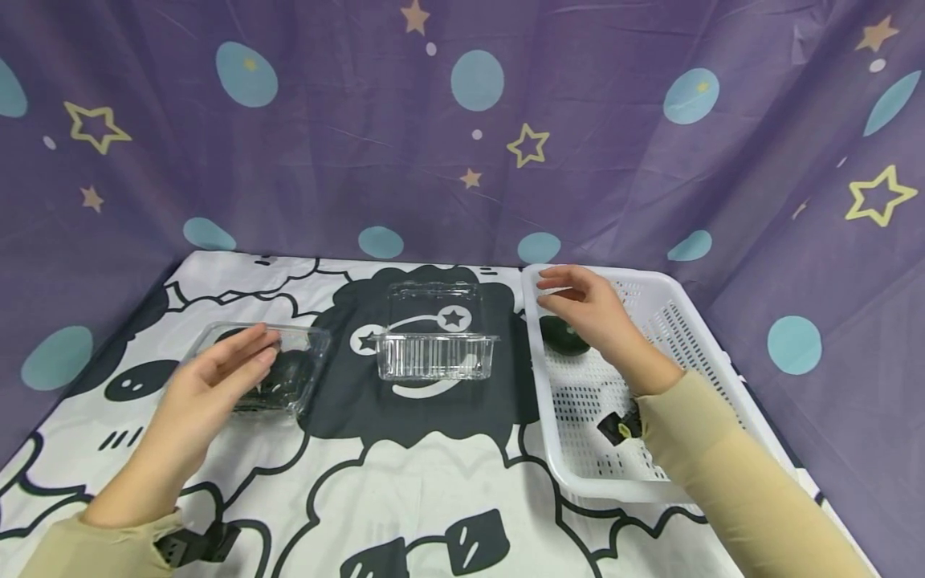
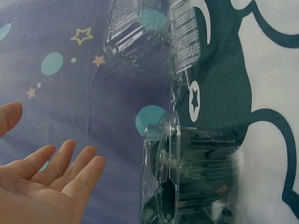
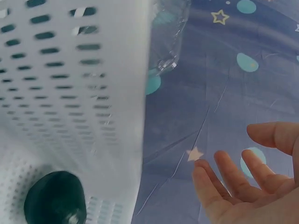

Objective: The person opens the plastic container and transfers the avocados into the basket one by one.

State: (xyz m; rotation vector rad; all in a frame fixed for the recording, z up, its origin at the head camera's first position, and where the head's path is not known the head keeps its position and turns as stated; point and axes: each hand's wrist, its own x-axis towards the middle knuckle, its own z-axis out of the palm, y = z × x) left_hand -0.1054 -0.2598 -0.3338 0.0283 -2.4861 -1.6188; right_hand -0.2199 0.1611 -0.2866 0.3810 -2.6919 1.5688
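Observation:
My left hand (image 1: 205, 387) hovers with relaxed fingers above a transparent plastic clamshell box (image 1: 315, 371) holding dark green, rounded things; in the left wrist view its palm and straight fingers hold nothing. The box's lid appears closed, and the hand hides part of it. Over the left side of a white perforated basket (image 1: 614, 488) my right hand (image 1: 596, 317) is raised, fingers loosely bent and apart. Below it in the basket lies a dark green, smooth, rounded avocado-like fruit (image 1: 566, 337), also visible in the right wrist view (image 3: 53, 199).
Between the hands stands a second transparent clamshell box (image 1: 436, 358), its lid raised at the back. A cloth with a black-and-white cartoon print (image 1: 433, 474) covers the table. A purple patterned curtain (image 1: 347, 160) hangs close behind. The basket's raised rim borders the right side.

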